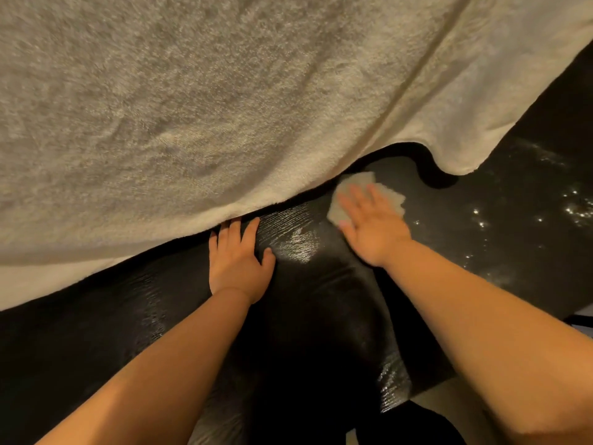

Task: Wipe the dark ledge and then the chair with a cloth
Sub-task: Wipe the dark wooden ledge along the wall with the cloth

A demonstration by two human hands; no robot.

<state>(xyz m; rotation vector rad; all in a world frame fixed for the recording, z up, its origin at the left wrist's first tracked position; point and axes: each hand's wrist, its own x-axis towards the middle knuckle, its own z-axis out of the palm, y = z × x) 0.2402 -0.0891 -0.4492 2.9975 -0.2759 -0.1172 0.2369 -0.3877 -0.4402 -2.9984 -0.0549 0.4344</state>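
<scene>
A dark, glossy ledge (298,239) with a wood grain runs across the middle of the view. My right hand (372,223) lies flat with straight fingers on a small pale cloth (356,184), pressing it onto the ledge. My left hand (237,258) rests flat on the ledge to the left, its fingertips touching the hem of a large cream towel (192,107). No chair is in view.
The cream towel covers the whole upper part of the view and hangs over the far side of the ledge. A dark floor (529,194) with bright speckles lies to the right. A pale strip of floor (449,399) shows at the bottom right.
</scene>
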